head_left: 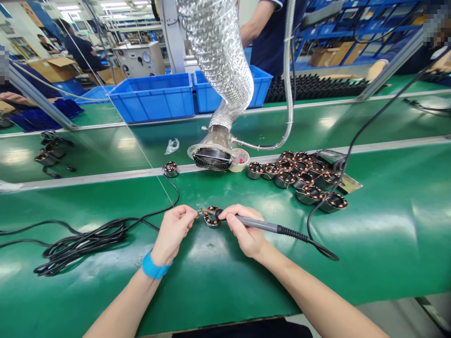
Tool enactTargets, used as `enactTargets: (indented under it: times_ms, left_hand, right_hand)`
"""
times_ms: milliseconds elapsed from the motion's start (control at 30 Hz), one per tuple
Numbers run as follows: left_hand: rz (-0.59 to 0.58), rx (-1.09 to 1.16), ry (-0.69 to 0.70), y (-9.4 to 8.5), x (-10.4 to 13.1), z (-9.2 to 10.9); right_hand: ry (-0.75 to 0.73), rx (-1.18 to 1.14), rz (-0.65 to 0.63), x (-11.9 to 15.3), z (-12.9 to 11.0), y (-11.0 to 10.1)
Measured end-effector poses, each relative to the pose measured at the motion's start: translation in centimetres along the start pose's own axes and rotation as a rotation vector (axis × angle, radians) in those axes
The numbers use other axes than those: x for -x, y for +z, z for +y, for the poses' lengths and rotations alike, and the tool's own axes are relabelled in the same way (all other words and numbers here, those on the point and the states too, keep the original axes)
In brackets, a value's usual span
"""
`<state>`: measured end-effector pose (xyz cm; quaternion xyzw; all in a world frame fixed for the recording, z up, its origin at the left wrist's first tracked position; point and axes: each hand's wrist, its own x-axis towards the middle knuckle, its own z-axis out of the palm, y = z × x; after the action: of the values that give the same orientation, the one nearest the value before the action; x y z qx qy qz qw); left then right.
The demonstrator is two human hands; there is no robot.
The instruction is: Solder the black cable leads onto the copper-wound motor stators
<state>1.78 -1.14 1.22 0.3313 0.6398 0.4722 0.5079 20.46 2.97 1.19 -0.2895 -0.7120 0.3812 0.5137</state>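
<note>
My right hand (246, 230) is closed round the grey handle of a soldering iron (260, 223), its tip pointing left. Under that tip, on the green bench, lies a motor stator (212, 221), a dark ring with copper windings. At the stator's left edge my left hand (178, 227), with a blue band on the wrist, pinches thin wires (200, 213); their ends are too small to make out. A fine strand (141, 149) runs down from above to this hand. A black cable (151, 217) passes beneath or behind it; where it ends is hidden.
A fume extractor hood (214, 145) hangs ahead on a foil duct (225, 61). Several stators (303, 173) stand grouped at right, and a single stator (171, 169) at the back. Coiled black cable (91, 246) lies left. The iron's cord (326, 253) loops at right. Blue bins (155, 96) stand behind.
</note>
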Motion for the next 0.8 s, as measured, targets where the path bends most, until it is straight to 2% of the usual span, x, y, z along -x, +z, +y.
enactTargets:
  times_ms: [500,800]
  left_hand:
    - [0.012,-0.009,0.003,0.2,-0.1,0.0]
    - [0.011,-0.023,0.004,0.1,0.0,0.1]
  right_hand:
    - [0.061,-0.031,-0.025,0.1,0.1,0.2]
    - [0.082,-0.019,0.061,0.5,0.7,-0.1]
